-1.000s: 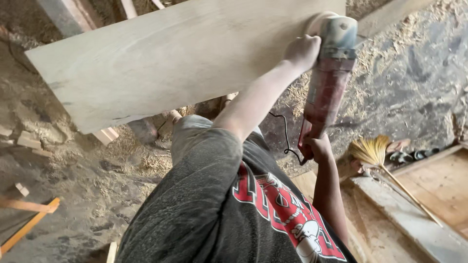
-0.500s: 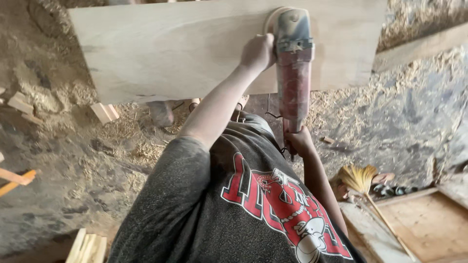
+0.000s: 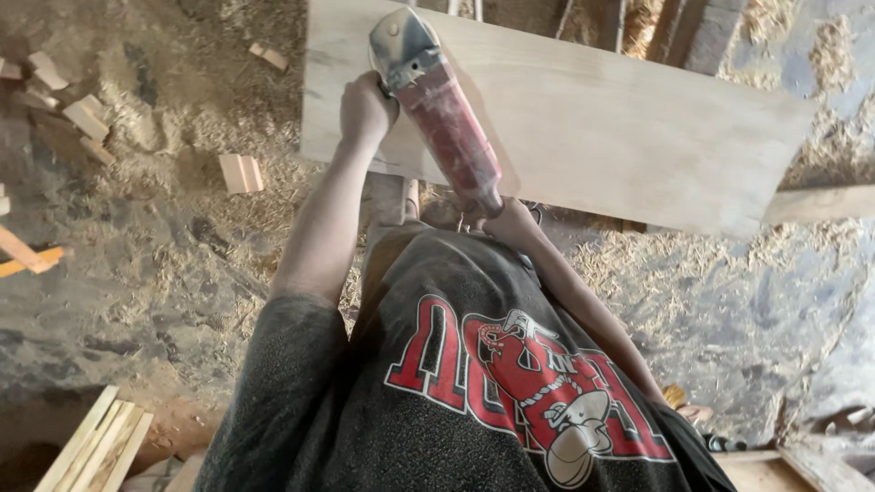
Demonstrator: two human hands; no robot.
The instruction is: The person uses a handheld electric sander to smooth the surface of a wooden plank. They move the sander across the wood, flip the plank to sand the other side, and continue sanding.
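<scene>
Shifted since the earlier frame: grinder (image 3: 437,109) now sits at the board's (image 3: 592,128) far-left corner, where before it worked nearer the right end; the board lies further right in view.

Item 1, grinder: red-bodied power tool with grey metal head, lying slantwise across the board's left part, head pressed flat on the wood.

Item 2, left hand (image 3: 366,109): fingers closed round a side grip beside the grinder head, just at the board's left edge.

Item 3, right hand (image 3: 510,219): closed on the tail of the grinder, at the board's near edge, above the dark printed shirt.

Item 4, board: wide pale plank, running left to right and tilted, resting on supports mostly hidden beneath it. Surface looks even and clean.

Item 5, floor (image 3: 164,264): packed earth thick with shavings; small wood offcuts (image 3: 241,173) lie left, a stack of slats (image 3: 96,446) near left.

Progress, as a judgement: a pass along the board seems to have reached its left end; which parts are finished and which remain cannot be told from the surface, which shows no clear boundary between worked and unworked wood.
</scene>
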